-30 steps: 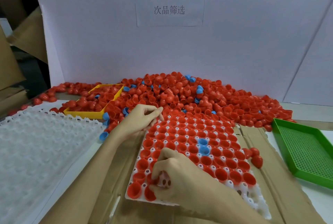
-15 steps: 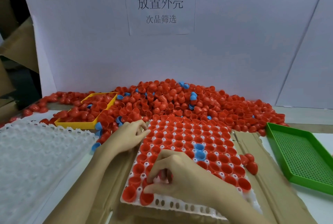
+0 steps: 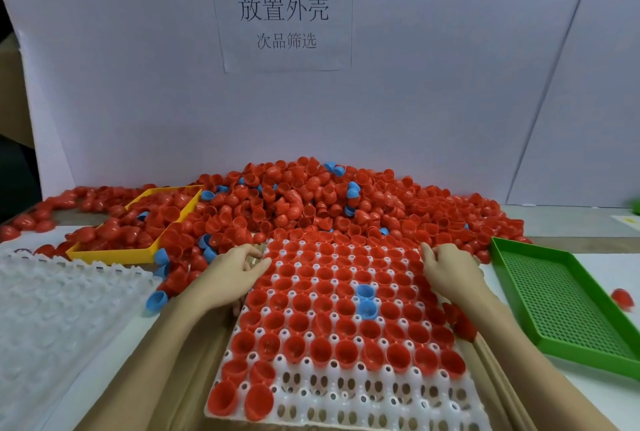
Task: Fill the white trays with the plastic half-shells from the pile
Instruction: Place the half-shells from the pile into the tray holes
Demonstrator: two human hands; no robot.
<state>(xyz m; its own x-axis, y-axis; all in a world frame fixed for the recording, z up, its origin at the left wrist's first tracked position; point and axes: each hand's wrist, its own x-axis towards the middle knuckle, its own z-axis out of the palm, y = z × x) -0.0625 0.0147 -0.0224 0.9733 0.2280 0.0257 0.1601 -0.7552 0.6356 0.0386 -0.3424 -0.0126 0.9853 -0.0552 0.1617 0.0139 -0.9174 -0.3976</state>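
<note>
A white tray (image 3: 346, 392) lies on cardboard in front of me. Most of its cups hold red half-shells (image 3: 322, 323), and two blue ones (image 3: 365, 299) sit right of centre. The nearest rows are mostly bare, apart from two red shells at their left end. The big pile of red and blue half-shells (image 3: 311, 198) lies just behind the tray, against the white wall. My left hand (image 3: 235, 274) holds the tray's left edge near the far corner. My right hand (image 3: 450, 271) grips the right edge opposite it.
A stack of bare white trays (image 3: 52, 309) lies at the left. A yellow tray (image 3: 114, 252) with shells sits at the back left. A green perforated tray (image 3: 554, 302) lies at the right, with one loose red shell (image 3: 621, 297) beyond it.
My right hand left the tray's near-left cups and moved to its far right edge. My left hand stayed at the far left edge. The camera tilted.
</note>
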